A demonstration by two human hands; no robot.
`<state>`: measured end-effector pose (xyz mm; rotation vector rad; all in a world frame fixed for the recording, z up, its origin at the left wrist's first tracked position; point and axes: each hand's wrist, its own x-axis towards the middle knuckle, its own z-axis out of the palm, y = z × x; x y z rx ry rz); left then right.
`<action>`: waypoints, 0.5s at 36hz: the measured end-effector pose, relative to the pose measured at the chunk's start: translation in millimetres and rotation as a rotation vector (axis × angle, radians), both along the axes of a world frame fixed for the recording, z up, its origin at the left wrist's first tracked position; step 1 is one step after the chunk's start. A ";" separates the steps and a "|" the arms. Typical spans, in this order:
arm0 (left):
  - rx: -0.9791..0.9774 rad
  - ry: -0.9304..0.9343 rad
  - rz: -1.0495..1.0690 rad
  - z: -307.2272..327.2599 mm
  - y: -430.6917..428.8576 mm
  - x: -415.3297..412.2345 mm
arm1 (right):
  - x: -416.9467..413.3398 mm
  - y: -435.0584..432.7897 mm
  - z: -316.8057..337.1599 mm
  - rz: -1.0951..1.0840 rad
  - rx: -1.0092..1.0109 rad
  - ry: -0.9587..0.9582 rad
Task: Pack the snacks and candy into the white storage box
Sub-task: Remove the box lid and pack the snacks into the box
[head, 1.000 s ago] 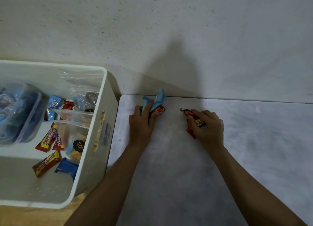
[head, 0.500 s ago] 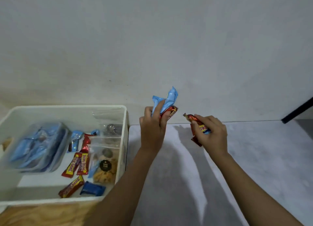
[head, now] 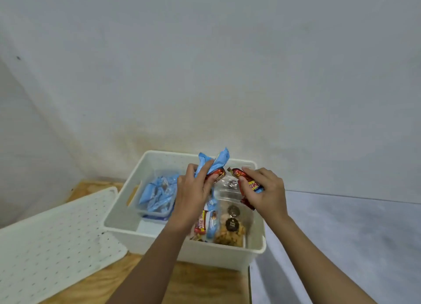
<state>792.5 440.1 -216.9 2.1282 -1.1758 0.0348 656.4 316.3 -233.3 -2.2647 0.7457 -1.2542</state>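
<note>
- Left hand (head: 193, 192), raised over the white storage box (head: 127, 229): forearm reaching forward, fingers (head: 205, 178) grasping blue packets (head: 216, 162) and a red candy (head: 217, 173).
- Right hand (head: 266, 192), just beside it over the box's right side: fingers clenched round red snack bars (head: 247, 189).
- Box resting on the wooden worktop (head: 205, 281).

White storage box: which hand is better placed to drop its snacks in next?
Left, probably. The left hand, gripping blue packets and a red candy, hangs over the middle of the white storage box, well inside the rim. The right hand, gripping red candy bars, sits over the right wall.
</note>
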 end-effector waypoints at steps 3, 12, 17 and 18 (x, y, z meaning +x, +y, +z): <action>0.050 0.024 0.036 -9.5 21.4 19.6 | 21.4 23.3 -8.2 0.053 0.041 0.045; 0.059 0.174 0.058 -42.5 46.8 47.5 | 52.0 53.8 -27.1 0.143 0.345 0.226; 0.154 0.349 -0.073 -50.6 42.9 49.2 | 50.8 45.5 -24.4 0.252 0.443 0.329; 0.207 0.350 -0.100 -52.0 41.5 49.5 | 50.8 44.0 -22.0 0.276 0.444 0.346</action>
